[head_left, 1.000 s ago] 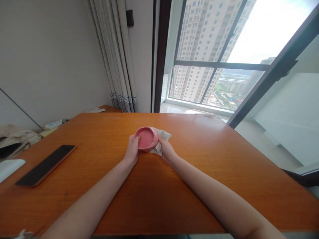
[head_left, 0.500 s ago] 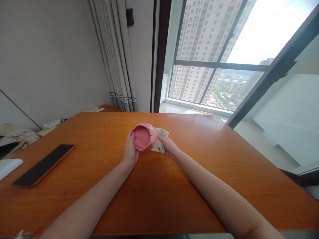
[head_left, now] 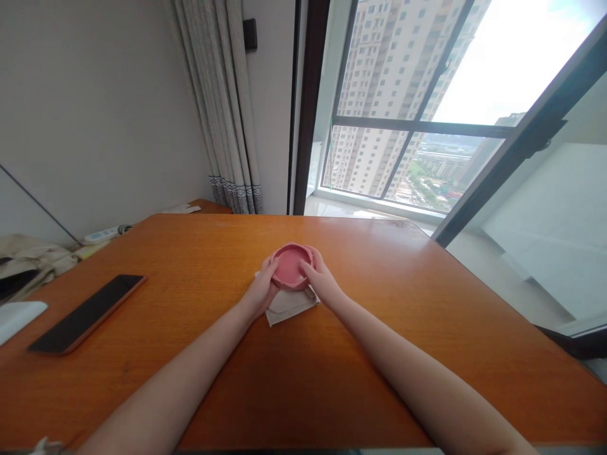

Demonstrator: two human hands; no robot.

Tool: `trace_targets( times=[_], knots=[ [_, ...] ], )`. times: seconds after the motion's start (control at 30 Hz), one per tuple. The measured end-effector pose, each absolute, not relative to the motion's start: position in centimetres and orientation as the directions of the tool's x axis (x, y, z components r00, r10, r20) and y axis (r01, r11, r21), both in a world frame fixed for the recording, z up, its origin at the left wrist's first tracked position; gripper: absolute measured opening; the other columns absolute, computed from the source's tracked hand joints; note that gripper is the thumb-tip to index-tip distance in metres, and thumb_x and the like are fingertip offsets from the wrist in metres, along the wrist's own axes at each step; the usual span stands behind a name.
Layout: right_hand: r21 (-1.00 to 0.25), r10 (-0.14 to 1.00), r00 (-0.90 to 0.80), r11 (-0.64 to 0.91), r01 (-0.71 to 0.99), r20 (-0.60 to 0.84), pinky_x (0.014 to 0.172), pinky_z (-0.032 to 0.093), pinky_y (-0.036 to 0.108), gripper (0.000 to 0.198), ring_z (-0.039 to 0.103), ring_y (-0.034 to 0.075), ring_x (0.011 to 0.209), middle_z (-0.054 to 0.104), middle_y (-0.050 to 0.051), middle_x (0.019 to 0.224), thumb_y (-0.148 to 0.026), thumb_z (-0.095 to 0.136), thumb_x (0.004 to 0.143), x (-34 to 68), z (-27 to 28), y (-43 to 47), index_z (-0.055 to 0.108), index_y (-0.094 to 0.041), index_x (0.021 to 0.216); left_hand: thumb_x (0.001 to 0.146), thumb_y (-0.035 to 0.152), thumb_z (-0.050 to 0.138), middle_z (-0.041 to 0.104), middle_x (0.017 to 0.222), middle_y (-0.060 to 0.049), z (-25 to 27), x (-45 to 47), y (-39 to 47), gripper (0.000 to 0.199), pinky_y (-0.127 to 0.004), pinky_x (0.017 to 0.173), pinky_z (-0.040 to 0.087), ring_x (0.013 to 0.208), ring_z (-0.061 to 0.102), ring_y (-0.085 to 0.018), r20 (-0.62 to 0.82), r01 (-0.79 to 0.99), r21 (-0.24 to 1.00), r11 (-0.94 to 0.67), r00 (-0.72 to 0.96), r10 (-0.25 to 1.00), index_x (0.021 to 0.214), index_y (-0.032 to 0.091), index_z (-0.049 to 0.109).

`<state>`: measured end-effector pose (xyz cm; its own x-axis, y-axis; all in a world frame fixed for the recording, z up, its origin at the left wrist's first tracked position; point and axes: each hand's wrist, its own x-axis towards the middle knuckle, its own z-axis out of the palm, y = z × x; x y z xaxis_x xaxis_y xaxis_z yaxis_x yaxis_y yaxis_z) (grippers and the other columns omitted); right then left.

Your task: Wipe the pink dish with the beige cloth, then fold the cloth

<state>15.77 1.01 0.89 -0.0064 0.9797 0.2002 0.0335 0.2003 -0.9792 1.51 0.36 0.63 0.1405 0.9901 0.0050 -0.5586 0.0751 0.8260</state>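
Observation:
A pink ashtray (head_left: pixel 290 266), round inside with a faceted outer wall, is held between both hands, its opening facing up and toward me. My left hand (head_left: pixel 265 284) grips its left side, thumb at the rim. On the opposite side my right hand (head_left: pixel 323 275) is closed round the wall, with the thumb reaching over the rim to the inside. Below the ashtray a beige folded cloth (head_left: pixel 290 308) lies on the wooden table (head_left: pixel 379 379), partly covered by the ashtray and my left hand. Whether the ashtray's base touches the cloth I cannot tell.
A dark flat phone-like slab (head_left: pixel 88 314) with a reddish edge lies on the table's left. Near it is a white object (head_left: pixel 21 316). Fabric (head_left: pixel 28 256) and a power strip (head_left: pixel 104 235) sit by the wall. Beyond the far edge are a curtain (head_left: pixel 222 114) and a window.
The ashtray has moved right and turned its opening more upward. My right hand has let go of the cloth, which now lies on the table, and grips the ashtray's right side.

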Motion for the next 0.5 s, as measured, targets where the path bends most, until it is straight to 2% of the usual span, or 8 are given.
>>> trace_targets(
  times=[0.07, 0.1, 0.17, 0.2, 0.27, 0.33, 0.4, 0.5],
  knots=[
    [-0.986, 0.985, 0.096, 0.15, -0.078, 0.142, 0.097, 0.041, 0.035, 0.035, 0.053, 0.02, 0.11, 0.06, 0.004, 0.114, -0.034, 0.05, 0.076, 17.4, 0.3, 1.4, 0.055, -0.021, 0.109, 0.084, 0.046, 0.047, 0.064, 0.103, -0.009, 0.6, 1.3, 0.3, 0.042, -0.034, 0.087, 0.044, 0.095, 0.059, -0.02, 0.017, -0.401, 0.909, 0.113, 0.308, 0.951, 0.113, 0.017, 0.055],
    [-0.982, 0.985, 0.15, 0.106, -0.158, 0.082, 0.092, 0.045, 0.035, 0.031, 0.056, 0.02, 0.104, 0.063, 0.004, 0.108, -0.033, 0.047, 0.076, 18.8, 0.1, 1.7, 0.056, -0.02, 0.103, 0.084, 0.05, 0.045, 0.065, 0.098, -0.009, 0.6, 1.1, 0.2, 0.046, -0.034, 0.086, 0.043, 0.091, 0.06, -0.02, 0.033, -0.271, 0.96, 0.067, 0.349, 0.937, 0.113, 0.016, 0.055],
    [-0.952, 0.963, 0.266, 0.044, -0.302, -0.04, 0.08, 0.051, 0.034, 0.029, 0.061, 0.02, 0.089, 0.065, 0.003, 0.093, -0.033, 0.043, 0.075, 22.5, 0.0, 2.3, 0.057, -0.019, 0.097, 0.082, 0.05, 0.047, 0.065, 0.089, -0.008, 0.5, 0.6, 0.1, 0.045, -0.033, 0.081, 0.042, 0.083, 0.059, -0.019, 0.118, 0.074, 0.985, -0.158, 0.386, 0.915, 0.109, 0.016, 0.057],
    [-0.945, 0.945, 0.322, 0.05, -0.323, -0.06, 0.076, 0.052, 0.032, 0.029, 0.062, 0.019, 0.083, 0.065, 0.002, 0.088, -0.031, 0.043, 0.074, 24.6, 0.0, 2.5, 0.057, -0.019, 0.096, 0.08, 0.048, 0.05, 0.064, 0.085, -0.006, 0.6, 0.4, -0.1, 0.04, -0.032, 0.077, 0.042, 0.08, 0.057, -0.019, 0.17, 0.252, 0.922, -0.293, 0.417, 0.893, 0.104, 0.017, 0.06],
    [-0.971, 0.901, 0.434, 0.093, -0.221, -0.012, 0.071, 0.051, 0.031, 0.031, 0.062, 0.017, 0.078, 0.065, 0.001, 0.084, -0.027, 0.042, 0.071, 29.0, -0.1, 3.0, 0.058, -0.019, 0.096, 0.079, 0.045, 0.053, 0.061, 0.078, -0.004, 0.8, 0.3, -0.7, 0.03, -0.029, 0.07, 0.039, 0.073, 0.054, -0.017, 0.206, 0.496, 0.718, -0.488, 0.517, 0.83, 0.089, 0.018, 0.062],
    [-0.993, 0.806, 0.581, 0.107, 0.045, 0.113, 0.071, 0.05, 0.03, 0.03, 0.06, 0.017, 0.077, 0.064, 0.0, 0.082, -0.027, 0.043, 0.07, 32.8, -0.4, 3.3, 0.059, -0.018, 0.094, 0.077, 0.045, 0.054, 0.059, 0.077, -0.003, 1.0, 0.4, -1.5, 0.028, -0.028, 0.067, 0.038, 0.072, 0.052, -0.017, 0.181, 0.583, 0.568, -0.581, 0.601, 0.779, 0.08, 0.018, 0.06],
    [-0.967, 0.696, 0.68, 0.086, 0.239, 0.23, 0.074, 0.047, 0.03, 0.031, 0.058, 0.016, 0.078, 0.062, -0.001, 0.082, -0.027, 0.041, 0.071, 35.7, -1.1, 3.7, 0.059, -0.018, 0.094, 0.072, 0.045, 0.06, 0.06, 0.085, -0.003, 1.3, 0.6, -2.1, 0.029, -0.028, 0.069, 0.038, 0.077, 0.053, -0.018, 0.157, 0.614, 0.488, -0.62, 0.638, 0.754, 0.082, 0.019, 0.057],
    [-0.962, 0.641, 0.731, 0.047, 0.269, 0.235, 0.076, 0.045, 0.031, 0.03, 0.056, 0.016, 0.077, 0.06, 0.0, 0.078, -0.028, 0.037, 0.073, 38.0, -2.4, 4.2, 0.058, -0.016, 0.09, 0.069, 0.037, 0.062, 0.059, 0.096, -0.004, 1.6, 0.7, -2.6, 0.026, -0.029, 0.073, 0.038, 0.085, 0.053, -0.019, 0.135, 0.634, 0.429, -0.644, 0.66, 0.739, 0.087, 0.02, 0.054]
  ],
)
